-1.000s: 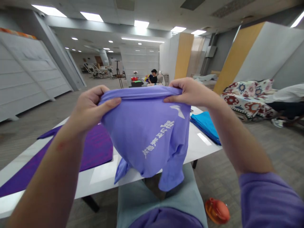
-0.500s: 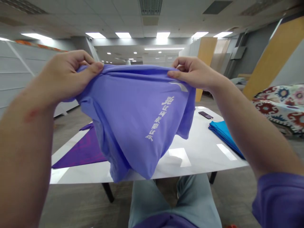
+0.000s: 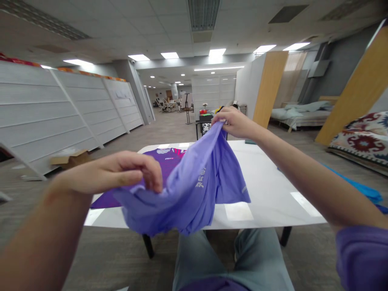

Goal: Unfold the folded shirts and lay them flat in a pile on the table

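Note:
A light purple T-shirt [image 3: 188, 194] with pale printed characters hangs bunched above the white table [image 3: 266, 173]. My right hand [image 3: 232, 121] is closed on its upper edge, and the cloth falls in folds from that pinch. Lower on the left, my left hand [image 3: 130, 171] is loosely curved with thumb and fingers apart. Its fingertips are at the shirt's drooping left part, and the cloth sags beneath them. Behind the held shirt, a darker purple T-shirt [image 3: 162, 158] with pink markings lies spread on the table, partly covered from view.
Blue folded cloth [image 3: 360, 188] lies at the table's right side, partly behind my right forearm. White partition panels [image 3: 79, 101] and a cardboard box [image 3: 71, 158] stand to the left. Farther back is a small dark table [image 3: 206, 118]; a bed [image 3: 303, 115] is at the right.
The shirt was stretched between both hands; now its left side has dropped and bunched. My left hand has lowered and loosened, while my right hand still grips, slightly lower. The view has tilted.

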The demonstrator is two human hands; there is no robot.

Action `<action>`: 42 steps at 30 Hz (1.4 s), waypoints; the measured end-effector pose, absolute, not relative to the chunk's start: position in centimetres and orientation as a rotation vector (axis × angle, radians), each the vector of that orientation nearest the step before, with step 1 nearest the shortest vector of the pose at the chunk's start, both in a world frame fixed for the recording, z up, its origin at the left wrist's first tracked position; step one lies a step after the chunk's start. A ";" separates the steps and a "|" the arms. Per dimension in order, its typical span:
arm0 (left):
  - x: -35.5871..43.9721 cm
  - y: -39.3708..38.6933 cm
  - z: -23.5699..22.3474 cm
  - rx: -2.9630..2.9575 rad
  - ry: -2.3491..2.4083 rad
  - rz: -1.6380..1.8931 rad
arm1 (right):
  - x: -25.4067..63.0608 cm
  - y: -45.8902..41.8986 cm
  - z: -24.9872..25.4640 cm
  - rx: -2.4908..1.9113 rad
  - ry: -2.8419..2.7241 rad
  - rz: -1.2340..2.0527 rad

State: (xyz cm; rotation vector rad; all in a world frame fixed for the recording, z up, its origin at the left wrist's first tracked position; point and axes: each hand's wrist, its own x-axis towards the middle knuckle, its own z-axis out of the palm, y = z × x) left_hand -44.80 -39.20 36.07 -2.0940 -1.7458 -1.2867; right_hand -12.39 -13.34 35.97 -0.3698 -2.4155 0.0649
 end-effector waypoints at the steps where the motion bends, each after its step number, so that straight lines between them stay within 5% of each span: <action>1: -44.0 -38.4 35.5 -2.172 -1.713 -1.329 | -13.1 -13.8 36.1 -0.316 -2.331 0.102; 11: -39.5 -28.4 28.2 -2.880 -1.313 -1.805 | -15.3 -17.9 37.7 0.286 -2.085 1.048; 18: -38.1 -26.6 30.7 -2.285 -1.583 -1.896 | -11.0 -14.7 32.4 -0.354 -1.902 0.757; 25: -37.6 -28.0 33.4 -2.032 -1.669 -1.747 | -13.7 -21.5 18.7 -0.256 -2.434 0.367; 28: -37.6 -29.2 34.4 -1.982 -1.658 -1.730 | -15.7 -21.1 15.6 -0.401 -2.485 0.453; 33: -38.2 -30.5 35.0 -2.000 -1.727 -1.794 | -18.0 -18.9 15.1 -0.295 -2.294 0.741; 42: -40.3 -32.3 35.3 -2.144 -1.912 -2.079 | -18.9 -16.1 17.2 -0.089 -2.439 0.455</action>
